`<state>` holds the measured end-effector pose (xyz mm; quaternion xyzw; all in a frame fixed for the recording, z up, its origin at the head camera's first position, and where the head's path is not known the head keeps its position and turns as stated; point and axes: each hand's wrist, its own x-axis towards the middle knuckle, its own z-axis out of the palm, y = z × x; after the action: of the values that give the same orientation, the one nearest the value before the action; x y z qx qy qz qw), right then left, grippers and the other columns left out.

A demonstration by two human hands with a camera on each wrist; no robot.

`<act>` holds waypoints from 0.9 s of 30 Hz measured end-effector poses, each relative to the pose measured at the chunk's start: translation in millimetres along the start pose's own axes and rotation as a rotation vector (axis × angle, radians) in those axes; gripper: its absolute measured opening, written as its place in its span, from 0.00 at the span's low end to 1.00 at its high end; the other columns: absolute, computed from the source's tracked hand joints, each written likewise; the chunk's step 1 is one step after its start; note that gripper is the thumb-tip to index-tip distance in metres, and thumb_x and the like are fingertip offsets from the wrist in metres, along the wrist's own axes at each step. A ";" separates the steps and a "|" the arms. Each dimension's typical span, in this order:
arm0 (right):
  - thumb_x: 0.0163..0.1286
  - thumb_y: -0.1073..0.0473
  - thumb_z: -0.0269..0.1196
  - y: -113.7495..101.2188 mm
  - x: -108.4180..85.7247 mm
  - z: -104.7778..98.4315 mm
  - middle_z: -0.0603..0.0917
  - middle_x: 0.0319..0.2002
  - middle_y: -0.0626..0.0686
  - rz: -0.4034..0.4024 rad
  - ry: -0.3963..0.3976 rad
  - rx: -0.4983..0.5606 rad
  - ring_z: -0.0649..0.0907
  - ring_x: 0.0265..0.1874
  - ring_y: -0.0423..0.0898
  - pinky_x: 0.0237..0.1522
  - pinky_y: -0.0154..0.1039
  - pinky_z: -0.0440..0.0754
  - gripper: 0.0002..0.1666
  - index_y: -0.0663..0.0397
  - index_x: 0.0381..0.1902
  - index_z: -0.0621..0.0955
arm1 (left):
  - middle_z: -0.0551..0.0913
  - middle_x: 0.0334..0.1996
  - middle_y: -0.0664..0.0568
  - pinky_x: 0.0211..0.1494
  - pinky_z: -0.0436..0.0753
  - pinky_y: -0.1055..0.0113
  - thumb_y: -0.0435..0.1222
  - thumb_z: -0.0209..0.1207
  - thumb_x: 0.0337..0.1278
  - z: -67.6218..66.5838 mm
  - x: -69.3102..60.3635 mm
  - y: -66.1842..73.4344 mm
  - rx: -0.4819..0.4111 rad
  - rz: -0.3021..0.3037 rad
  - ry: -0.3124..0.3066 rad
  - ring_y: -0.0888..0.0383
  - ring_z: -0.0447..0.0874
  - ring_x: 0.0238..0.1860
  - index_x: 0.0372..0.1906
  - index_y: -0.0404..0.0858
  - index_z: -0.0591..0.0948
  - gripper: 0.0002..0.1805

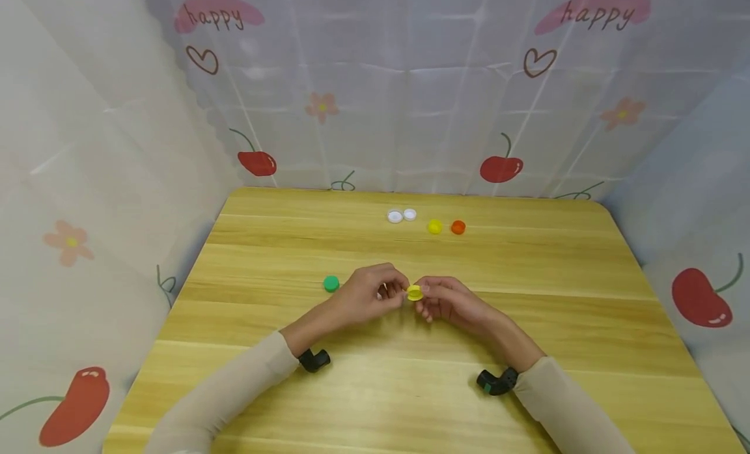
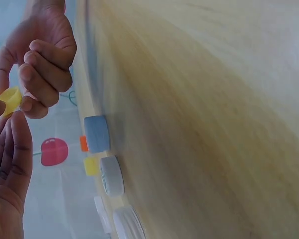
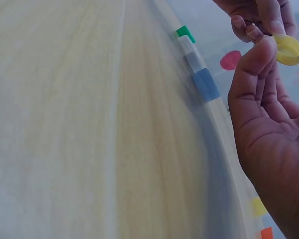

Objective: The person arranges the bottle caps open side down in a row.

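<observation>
A small yellow bottle cap (image 1: 415, 293) is held above the table between the two hands. My left hand (image 1: 372, 294) pinches it at one side, thumb against fingertips. From the other side my right hand (image 1: 458, 305) pinches its rim, and the remaining fingers curl loosely below. In the right wrist view the yellow cap (image 3: 289, 51) shows its hollow inside, with fingertips of both hands at its edge. A green cap (image 1: 331, 284) lies on the table just left of my left hand. A blue cap (image 2: 96, 134) stands on the tabletop in the left wrist view; in the head view the hands hide it.
Toward the table's back edge lie two white caps (image 1: 395, 216), another yellow cap (image 1: 435, 227) and an orange-red cap (image 1: 458, 227). The left wrist view shows more white caps (image 2: 111, 176) near the blue one. Printed curtains (image 1: 404, 128) enclose the wooden table (image 1: 398, 402).
</observation>
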<state>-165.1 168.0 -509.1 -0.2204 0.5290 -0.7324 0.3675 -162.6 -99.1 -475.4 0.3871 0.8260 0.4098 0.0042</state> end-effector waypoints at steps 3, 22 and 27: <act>0.89 0.59 0.44 1.4 -0.8 -0.9 0.89 0.39 0.46 0.020 -0.025 0.017 0.85 0.35 0.38 0.40 0.32 0.85 0.18 0.60 0.55 0.80 | 0.86 0.38 0.55 0.41 0.87 0.75 0.32 0.68 0.69 2.2 -0.2 1.3 0.020 0.030 0.000 0.66 0.83 0.36 0.48 0.40 0.87 0.07; 0.78 0.65 0.60 -0.4 -2.5 10.3 0.83 0.37 0.47 -0.117 0.191 -0.428 0.81 0.33 0.39 0.37 0.34 0.83 0.09 0.63 0.53 0.79 | 0.85 0.39 0.59 0.41 0.86 0.74 0.37 0.71 0.69 9.2 -4.9 -3.6 0.014 0.009 0.025 0.67 0.82 0.37 0.53 0.45 0.88 0.11; 0.68 0.68 0.72 -5.7 -2.7 14.8 0.84 0.36 0.49 -0.233 0.354 -0.774 0.82 0.34 0.42 0.38 0.35 0.84 0.16 0.49 0.50 0.83 | 0.85 0.39 0.59 0.38 0.84 0.73 0.39 0.72 0.68 7.6 -1.9 -6.3 -0.002 -0.012 0.048 0.66 0.80 0.34 0.54 0.45 0.87 0.12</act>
<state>-154.6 161.9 -498.5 -0.2712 0.7908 -0.5434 0.0764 -162.8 -97.6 -485.4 0.3719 0.8277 0.4200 -0.0128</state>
